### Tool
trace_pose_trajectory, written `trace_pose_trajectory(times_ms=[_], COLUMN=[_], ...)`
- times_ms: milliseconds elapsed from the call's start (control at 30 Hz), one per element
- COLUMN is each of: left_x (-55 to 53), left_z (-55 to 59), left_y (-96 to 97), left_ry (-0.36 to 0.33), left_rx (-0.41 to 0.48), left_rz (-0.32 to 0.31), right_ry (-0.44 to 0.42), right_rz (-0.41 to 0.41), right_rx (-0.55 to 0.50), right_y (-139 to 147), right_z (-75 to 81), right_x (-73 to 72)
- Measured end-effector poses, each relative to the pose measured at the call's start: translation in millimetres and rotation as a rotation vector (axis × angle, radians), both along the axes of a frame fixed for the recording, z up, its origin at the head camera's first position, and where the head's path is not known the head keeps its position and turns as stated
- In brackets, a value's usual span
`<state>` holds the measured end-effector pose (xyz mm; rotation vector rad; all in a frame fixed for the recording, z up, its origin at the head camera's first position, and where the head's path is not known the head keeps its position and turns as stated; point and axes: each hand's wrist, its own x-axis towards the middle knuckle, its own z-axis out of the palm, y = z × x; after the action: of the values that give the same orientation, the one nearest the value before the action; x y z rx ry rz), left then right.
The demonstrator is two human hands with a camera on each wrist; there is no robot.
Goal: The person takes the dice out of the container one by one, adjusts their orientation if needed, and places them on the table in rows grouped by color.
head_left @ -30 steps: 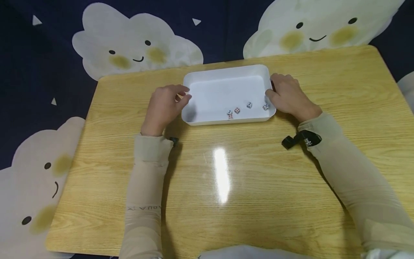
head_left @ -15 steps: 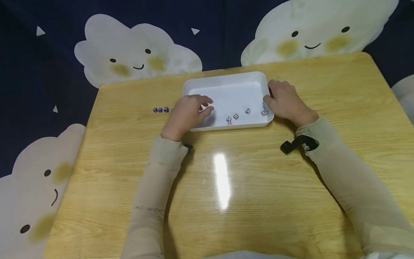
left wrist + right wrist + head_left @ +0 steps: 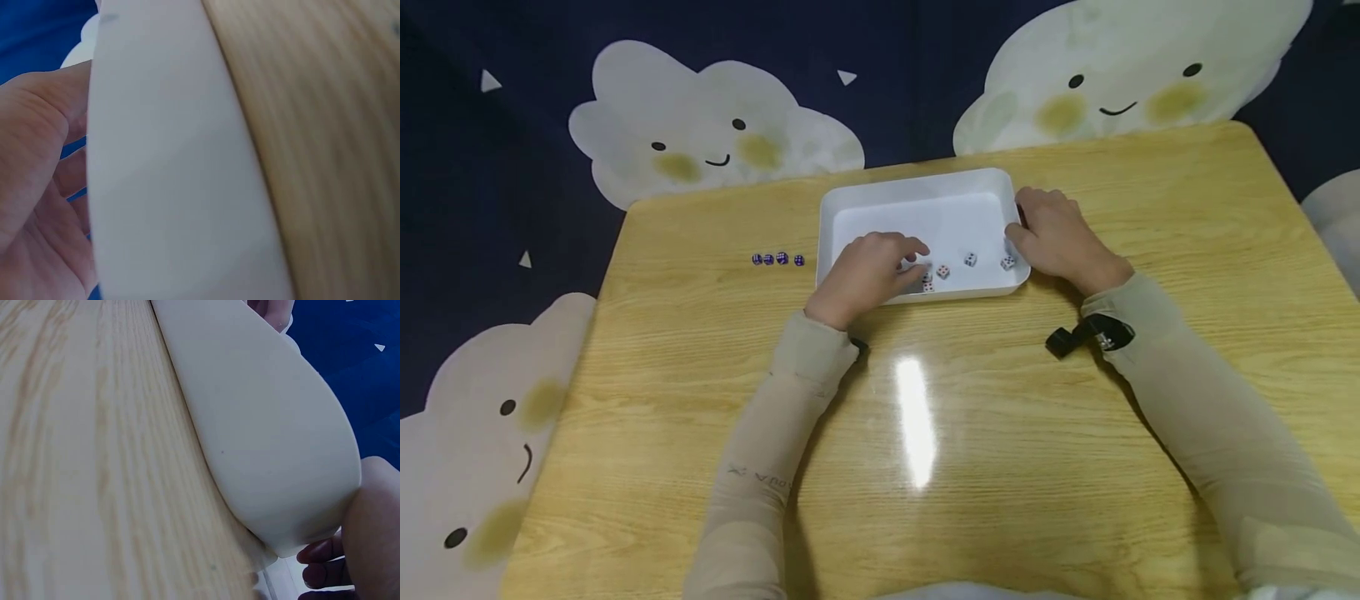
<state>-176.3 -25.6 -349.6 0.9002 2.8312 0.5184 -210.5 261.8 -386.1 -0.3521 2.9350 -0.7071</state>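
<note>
Head view: white tray (image 3: pixel 936 217) on wood-grain table (image 3: pixel 1015 433), cloud-print backdrop (image 3: pixel 910 92) beyond

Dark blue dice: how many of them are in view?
4. They lie in a row on the table, left of the white tray: the leftmost die, the second die, the third die, and the rightmost die, nearest the tray. The left hand may hide others.

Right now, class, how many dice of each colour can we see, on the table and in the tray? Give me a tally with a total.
Blue dice on the table: 4
White dice in the tray: 5
Total in view: 9 (the left hand covers part of the tray)
</note>
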Motion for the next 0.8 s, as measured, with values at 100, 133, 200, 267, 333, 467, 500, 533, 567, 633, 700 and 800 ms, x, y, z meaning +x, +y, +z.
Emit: trace_pose_trajectory(times_ms=[100,133,200,267,333,467,500,533,567,633,700,800], left_x=[3.5,4.3,5.3,5.4,4.6,3.5,3.6,3.2,2.9,2.2,1.4,0.3], left_z=[-4.4,-5.3,-6.2,-6.7,-6.5,-6.0,-6.1,-6.1,-6.2,-6.8,-7.8,-9.8], left_y=[0.0,0.2,1.3,2.7,4.5,6.3,5.9,5.9,5.8,5.4,4.9,4.1], left_ry=[-0.015,-0.019,-0.027,-0.028,-0.032,-0.076,-0.089,-0.098,-0.103,-0.109,-0.105,-0.107], left_rx=[-0.001,-0.005,-0.008,-0.013,-0.017,-0.006,-0.002,0.004,0.014,0.023,0.025,0.031], left_rz=[0.010,0.013,0.015,0.010,0.005,0.009,0.011,0.008,0.002,-0.013,-0.029,-0.051], right_ry=[-0.011,-0.013,-0.008,-0.001,0.014,0.023,0.023,0.022,0.019,0.017,0.017,0.009], right_rz=[0.012,0.013,0.012,0.009,0.006,0.012,0.014,0.014,0.013,0.011,0.009,0.010], right_rx=[-0.004,-0.004,-0.004,0.000,0.000,0.001,0.001,-0.001,-0.001,-0.002,-0.003,-0.002], right_y=[-3.8,-4.4,-4.7,-3.9,-2.3,-0.6,-0.7,-0.7,-0.8,-1.0,-1.1,-0.9], right_z=[-1.7,-1.8,-1.6,-1.2,-0.8,-0.9,-1.2,-1.1,-1.1,-1.1,-1.0,-1.1], right_x=[-0.6,-0.9,-1.7,-2.3,-2.5,-2.2,-2.2,-2.5,-2.6,-2.7,-2.8,-2.9])
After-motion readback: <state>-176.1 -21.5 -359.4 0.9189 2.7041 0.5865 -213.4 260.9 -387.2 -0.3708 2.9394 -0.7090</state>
